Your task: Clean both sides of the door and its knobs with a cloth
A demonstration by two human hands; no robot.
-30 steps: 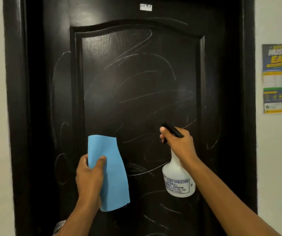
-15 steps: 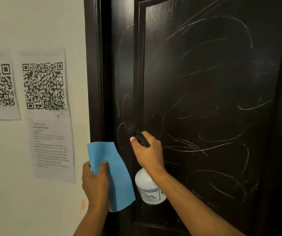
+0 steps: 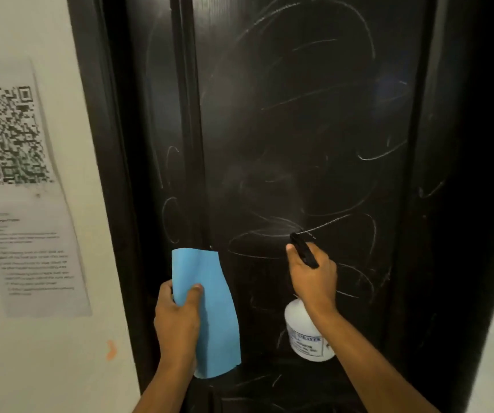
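Door panel (image 3: 314,129) fills our view, dark and tall, its long axis running straight up, white chalk-like scribbles (image 3: 368,156) looping all over it. We've got the blue cloth (image 3: 210,317) pinched in our left hand (image 3: 177,323), thumb clamped over its face, the sheet hanging upright and very close to the panel's raised left edge, though we cannot tell if it touches. Our right hand (image 3: 314,278) is wrapped round the black trigger head (image 3: 304,248) of the white spray bottle (image 3: 308,335), nozzle aimed up and left at the panel's middle, a faint mist hanging there. So the dirty surface lies above and to the right of the cloth grip, and the left hand is the nearer one to sweep it. We'd judge the next move is an upward, rightward wipe across the dampened marks. No knob in sight. Printed sheets with a QR code (image 3: 4,135) hang on the white wall (image 3: 61,368) to the left.
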